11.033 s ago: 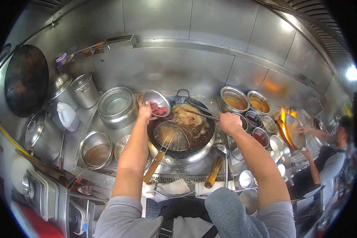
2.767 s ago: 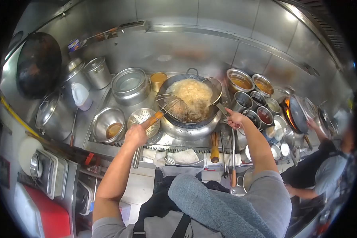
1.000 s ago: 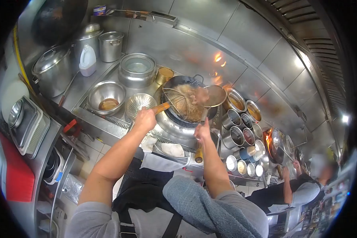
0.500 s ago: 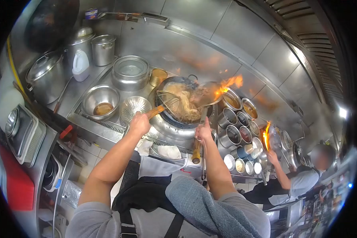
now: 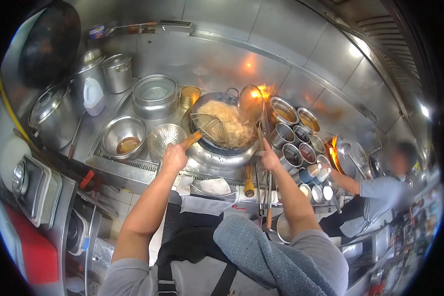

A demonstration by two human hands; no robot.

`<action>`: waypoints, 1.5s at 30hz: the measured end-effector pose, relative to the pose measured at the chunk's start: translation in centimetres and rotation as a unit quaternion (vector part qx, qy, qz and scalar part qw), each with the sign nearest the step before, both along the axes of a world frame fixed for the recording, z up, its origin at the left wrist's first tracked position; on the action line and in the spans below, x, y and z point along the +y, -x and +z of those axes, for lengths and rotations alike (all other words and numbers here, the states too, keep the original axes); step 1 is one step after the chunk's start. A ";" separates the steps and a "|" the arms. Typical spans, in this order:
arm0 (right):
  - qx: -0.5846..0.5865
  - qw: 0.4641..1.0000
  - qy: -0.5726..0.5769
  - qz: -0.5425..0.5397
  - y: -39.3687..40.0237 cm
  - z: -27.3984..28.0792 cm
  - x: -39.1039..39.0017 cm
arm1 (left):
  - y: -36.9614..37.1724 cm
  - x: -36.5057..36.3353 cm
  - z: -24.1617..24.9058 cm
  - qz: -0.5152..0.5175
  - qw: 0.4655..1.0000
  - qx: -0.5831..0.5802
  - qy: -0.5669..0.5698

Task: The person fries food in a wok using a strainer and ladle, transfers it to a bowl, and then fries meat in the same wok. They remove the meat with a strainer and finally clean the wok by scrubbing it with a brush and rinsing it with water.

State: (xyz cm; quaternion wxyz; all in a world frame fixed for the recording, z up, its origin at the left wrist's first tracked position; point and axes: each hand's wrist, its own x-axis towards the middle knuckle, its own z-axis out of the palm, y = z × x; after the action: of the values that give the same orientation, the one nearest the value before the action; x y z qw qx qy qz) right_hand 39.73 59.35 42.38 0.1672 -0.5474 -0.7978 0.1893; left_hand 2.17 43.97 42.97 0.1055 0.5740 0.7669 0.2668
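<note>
Nearest, a blue-gray towel (image 5: 251, 249) drapes over the person's front. The left hand (image 5: 174, 158) is clenched around the wooden handle of a wire skimmer (image 5: 209, 129), whose basket lies over the left part of the wok (image 5: 201, 148). The right hand (image 5: 270, 159) grasps the handle of a round strainer (image 5: 250, 105). Half a second ago the strainer was tipped lower over the right part of the wok; now it stands steeply tilted at the right rim, and the flame (image 5: 264, 92) beside it has shrunk. Pale food (image 5: 227, 118) fills much of the wok in bubbling oil.

Along the near edge are one brush (image 5: 249, 181) and one crumpled white cloth (image 5: 215, 186). Left of the wok sit one perforated bowl (image 5: 166, 139), one mixing bowl (image 5: 124, 134) with brown liquid, one wide pot (image 5: 155, 104) and one tin can (image 5: 190, 97). To the right are two larger containers (image 5: 284, 112) of amber liquid, five smaller containers (image 5: 291, 155), one with red contents, and three white-filled cups (image 5: 317, 192). Beyond them a co-worker (image 5: 380, 195) reaches toward one wok with fire (image 5: 336, 155).

Farther left stand one plastic jug (image 5: 93, 97) and three lidded pots (image 5: 117, 74), below one big dark pan (image 5: 49, 44). The purple tin (image 5: 96, 32) on the back shelf has a label too small to read.
</note>
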 end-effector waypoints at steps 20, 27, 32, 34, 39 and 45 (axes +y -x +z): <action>-0.288 0.952 0.030 -0.101 -1.7 -0.7 -0.4 | -1.7 0.0 -1.2 0.003 1.000 -0.025 0.007; -0.263 0.962 -0.002 -0.072 -2.9 -2.8 0.5 | -1.8 -0.2 -1.1 0.016 0.999 -0.019 0.024; -0.260 0.963 0.012 -0.067 -2.2 -1.8 -0.3 | -2.1 0.0 0.0 0.020 1.000 -0.014 -0.003; -0.259 0.962 0.023 -0.082 -2.8 -2.8 0.7 | -2.4 -0.3 1.1 0.023 1.000 -0.018 0.001; -0.255 0.965 0.011 -0.065 -3.4 -2.8 1.1 | -2.1 0.3 0.7 0.021 1.000 -0.016 -0.014; -0.240 0.969 -0.014 -0.053 -4.5 -4.4 2.2 | -2.4 0.6 1.5 0.024 0.999 -0.020 -0.008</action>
State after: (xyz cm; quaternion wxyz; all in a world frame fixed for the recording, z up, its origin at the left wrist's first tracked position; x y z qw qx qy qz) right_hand 44.28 61.56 37.94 -0.0112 -0.6162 -0.7869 0.0318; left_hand 4.58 44.62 44.44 0.1095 0.5511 0.7760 0.2868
